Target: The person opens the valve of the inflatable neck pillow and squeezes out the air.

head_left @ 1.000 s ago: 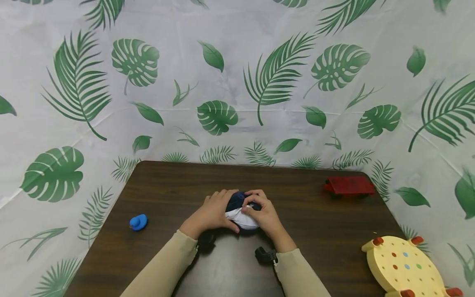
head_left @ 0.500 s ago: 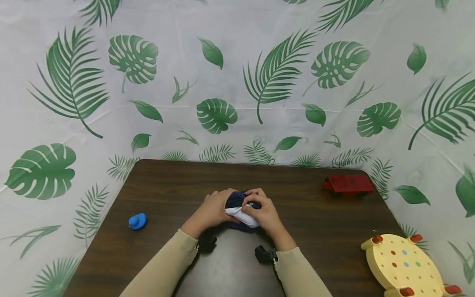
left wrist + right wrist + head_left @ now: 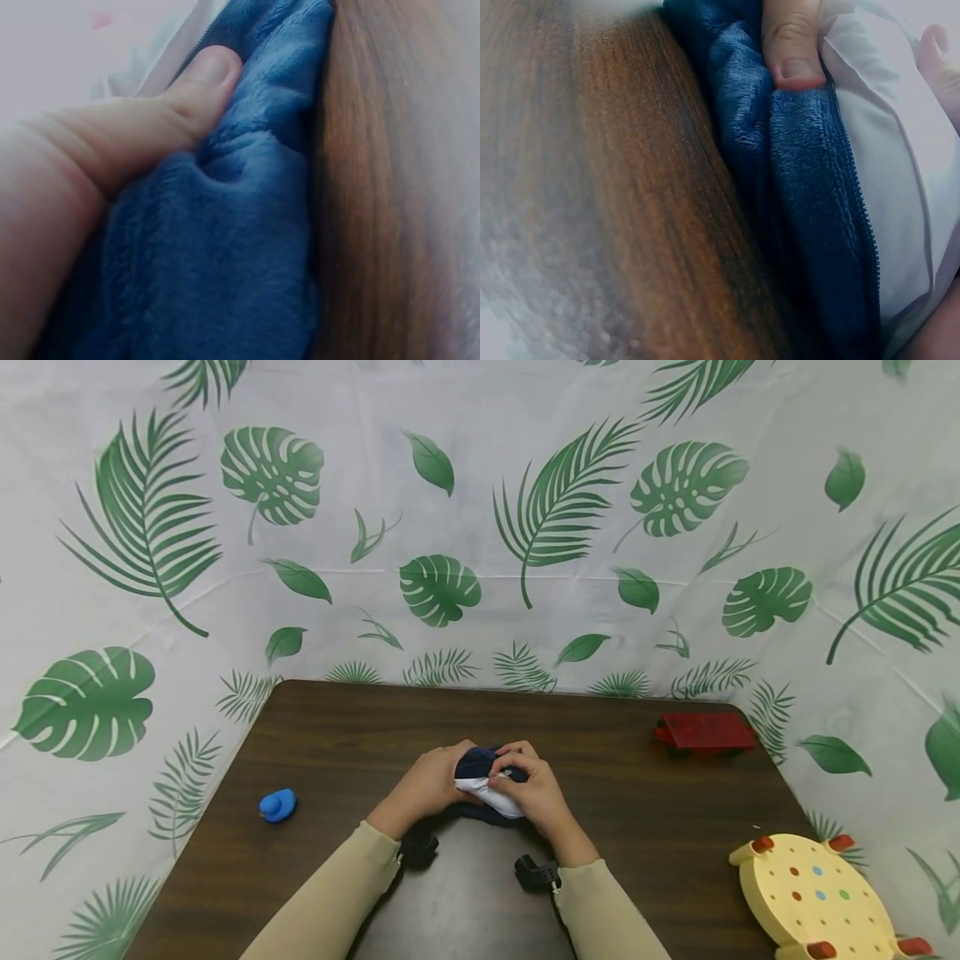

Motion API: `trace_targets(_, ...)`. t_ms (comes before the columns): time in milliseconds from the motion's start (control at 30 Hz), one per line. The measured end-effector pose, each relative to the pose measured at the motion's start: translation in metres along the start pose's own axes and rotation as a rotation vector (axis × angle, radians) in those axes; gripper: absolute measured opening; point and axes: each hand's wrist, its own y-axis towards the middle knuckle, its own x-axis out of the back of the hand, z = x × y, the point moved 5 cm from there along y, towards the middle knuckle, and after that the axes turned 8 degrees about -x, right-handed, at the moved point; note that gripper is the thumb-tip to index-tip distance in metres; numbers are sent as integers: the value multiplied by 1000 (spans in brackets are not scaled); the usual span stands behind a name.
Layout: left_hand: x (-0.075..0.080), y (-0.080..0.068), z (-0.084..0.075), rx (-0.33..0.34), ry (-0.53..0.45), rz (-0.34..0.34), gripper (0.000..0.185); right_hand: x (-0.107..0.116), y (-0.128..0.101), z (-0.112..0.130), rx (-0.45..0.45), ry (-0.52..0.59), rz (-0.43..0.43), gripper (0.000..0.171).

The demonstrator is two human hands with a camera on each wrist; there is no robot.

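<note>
Dark wooden table (image 3: 637,827) with blue bundle (image 3: 480,768), blue duck (image 3: 277,806), red block (image 3: 707,732), yellow pegboard (image 3: 817,897).

The hands (image 3: 480,789) hide most of the blue pouch (image 3: 480,762); the yellow peg board (image 3: 821,902) is cut off.

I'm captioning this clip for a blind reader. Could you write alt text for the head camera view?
Both hands, the left hand and the right hand, grip a dark blue fleece bundle with white lining at the middle of a dark wooden table. A small blue toy lies to the left, a red toy and a yellow peg board to the right.
</note>
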Motion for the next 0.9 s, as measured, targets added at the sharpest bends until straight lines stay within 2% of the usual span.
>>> trace_targets(300,-1,-1,1,22,-38,-10,56,-1,0,-2,-1,11,5,12)
trace_targets(600,-3,0,5,55,-33,-7,55,-1,0,-2,9,20,7,14)
trace_targets(900,-2,-1,4,64,-43,-31,53,-1,1,0,1,26,14,13)
